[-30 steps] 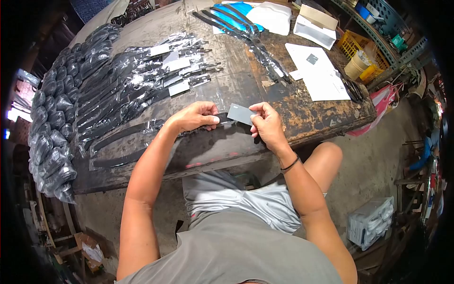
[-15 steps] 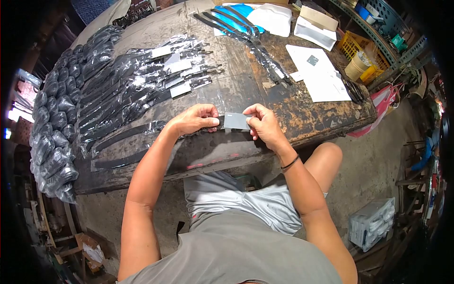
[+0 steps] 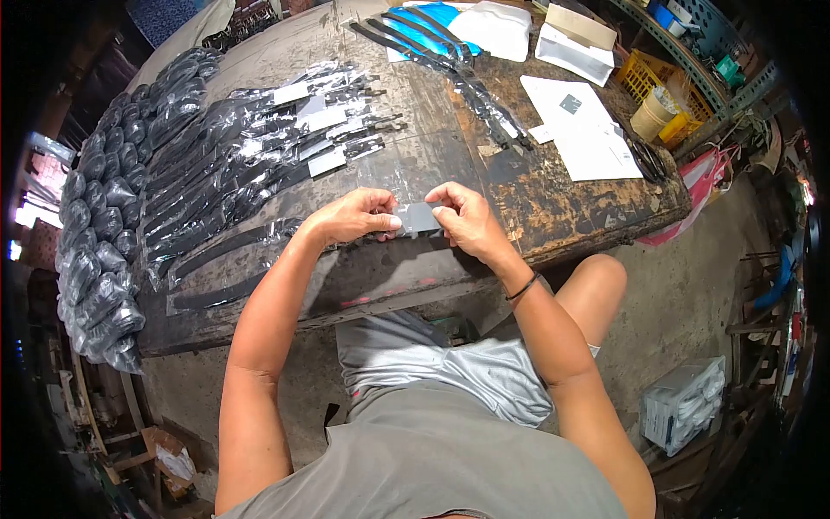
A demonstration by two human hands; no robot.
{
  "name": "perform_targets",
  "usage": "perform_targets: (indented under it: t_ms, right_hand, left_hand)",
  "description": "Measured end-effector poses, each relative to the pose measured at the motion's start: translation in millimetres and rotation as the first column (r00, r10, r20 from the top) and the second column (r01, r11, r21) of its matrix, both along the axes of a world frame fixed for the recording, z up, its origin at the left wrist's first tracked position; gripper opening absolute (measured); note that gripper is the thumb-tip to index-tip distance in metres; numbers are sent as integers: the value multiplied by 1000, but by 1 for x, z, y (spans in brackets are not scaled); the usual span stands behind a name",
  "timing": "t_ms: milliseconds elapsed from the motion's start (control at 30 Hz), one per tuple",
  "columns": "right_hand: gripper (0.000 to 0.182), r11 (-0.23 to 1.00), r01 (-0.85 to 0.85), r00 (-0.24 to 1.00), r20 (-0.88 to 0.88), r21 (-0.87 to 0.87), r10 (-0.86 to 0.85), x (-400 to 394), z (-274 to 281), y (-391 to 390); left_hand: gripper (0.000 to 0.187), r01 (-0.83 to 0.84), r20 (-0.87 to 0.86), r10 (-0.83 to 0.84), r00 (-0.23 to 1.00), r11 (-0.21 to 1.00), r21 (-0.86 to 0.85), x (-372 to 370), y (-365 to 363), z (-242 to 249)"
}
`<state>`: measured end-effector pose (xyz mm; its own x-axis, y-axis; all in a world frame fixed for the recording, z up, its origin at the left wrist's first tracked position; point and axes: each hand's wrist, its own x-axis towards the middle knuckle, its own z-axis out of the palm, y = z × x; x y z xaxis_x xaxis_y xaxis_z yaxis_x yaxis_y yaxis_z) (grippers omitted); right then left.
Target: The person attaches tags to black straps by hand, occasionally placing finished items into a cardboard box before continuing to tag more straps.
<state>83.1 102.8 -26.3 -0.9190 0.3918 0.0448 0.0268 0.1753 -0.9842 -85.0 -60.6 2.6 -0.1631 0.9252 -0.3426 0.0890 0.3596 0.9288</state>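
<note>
A small grey card [image 3: 418, 216] spans the gap between my two hands near the table's front edge. My right hand [image 3: 469, 227] is closed, pinching the card's right side between thumb and fingers. Thumb over curled fingers, my left hand [image 3: 356, 216] grips the end of a black strap in clear plastic at the card's left side. My fingers mostly hide that end. More black straps [image 3: 233, 242] in clear sleeves lie to the left, several bearing pale cards [image 3: 327, 162].
Coiled black items in plastic [image 3: 108, 221] are heaped along the table's left side. White sheets [image 3: 588, 143], an open white box [image 3: 575, 52] and more straps [image 3: 484, 108] lie at the back and right. A yellow crate [image 3: 644, 73] stands beyond the table's right edge.
My right hand has moved slightly left, closer to my left hand. The grey card has shifted left with it and less of its face shows. My left hand has barely moved.
</note>
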Motion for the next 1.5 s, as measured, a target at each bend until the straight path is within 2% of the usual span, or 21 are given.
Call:
perform_targets:
  t_ms: [33, 100, 400, 467, 500, 567, 633, 733, 833, 967, 1100, 1200, 1267, 1367, 1433, 1467, 1500]
  right_hand:
    - [19, 1000, 1, 1000, 0, -1, -1, 0, 2, 2]
    - [19, 992, -24, 1000, 17, -127, 26, 3, 7, 6]
    - [18, 987, -67, 996, 47, -145, 74, 2, 6, -9]
    - [20, 988, -45, 995, 84, -150, 58, 2, 7, -16]
    - [20, 988, -40, 995, 83, -151, 53, 1, 5, -18]
    - [22, 987, 39, 992, -121, 159, -20, 1, 4, -20]
    - [27, 980, 22, 994, -114, 197, 1, 8, 12, -8]
    - [33, 868, 110, 987, -157, 484, -37, 13, 15, 11]
    - [28, 921, 38, 993, -122, 388, 10, 10, 4, 14]
    - [19, 922, 4, 993, -109, 386, 41, 10, 4, 7]
    - [17, 882, 74, 992, -128, 465, -15, 5, -6, -2]
    - [19, 820, 118, 987, -157, 560, -35, 4, -7, -13]
    - [20, 808, 130, 984, -175, 575, -34, 6, -2, -9]
    - [26, 787, 196, 970, -235, 585, -67, 9, 4, -1]
    - [30, 796, 12, 998, -53, 605, 25, 14, 5, 10]
    - [30, 725, -76, 997, 38, 684, 69, 15, 6, 16]
    - [30, 727, -75, 997, 38, 683, 66, 15, 5, 16]
  left_hand:
    - [19, 6, -23, -6, 1000, 1000, -10, -1, 0, 2]
    - [20, 12, -45, -13, 999, 1000, -20, -2, 1, 4]
    - [27, 22, -109, -26, 994, 999, -32, 7, 9, 7]
    - [28, 83, -272, -96, 958, 995, -59, 9, 12, 10]
    - [28, 88, -272, -101, 957, 994, -60, 8, 13, 7]
    - [29, 68, -253, -77, 964, 997, -46, 7, 15, 2]
    - [30, 50, -252, -50, 966, 999, -6, 6, 13, 1]
    - [30, 26, -232, -20, 972, 999, 23, 9, 10, 8]
    - [31, 32, -249, -28, 968, 999, 11, 14, 13, 10]
    - [30, 34, -303, -18, 953, 998, 48, 18, 14, 8]
    - [28, 39, -343, -18, 939, 998, 54, 18, 13, 5]
    - [26, 36, -277, -24, 961, 999, 39, 15, 13, -4]
    - [24, 26, -241, -7, 971, 997, 76, 16, 11, -5]
    - [24, 25, -274, 2, 962, 995, 97, 21, 8, 5]
    - [24, 23, -298, 8, 955, 995, 100, 23, 8, 6]
    - [24, 21, -323, 13, 946, 995, 102, 24, 8, 6]
    - [24, 23, -322, 10, 947, 995, 100, 23, 8, 5]
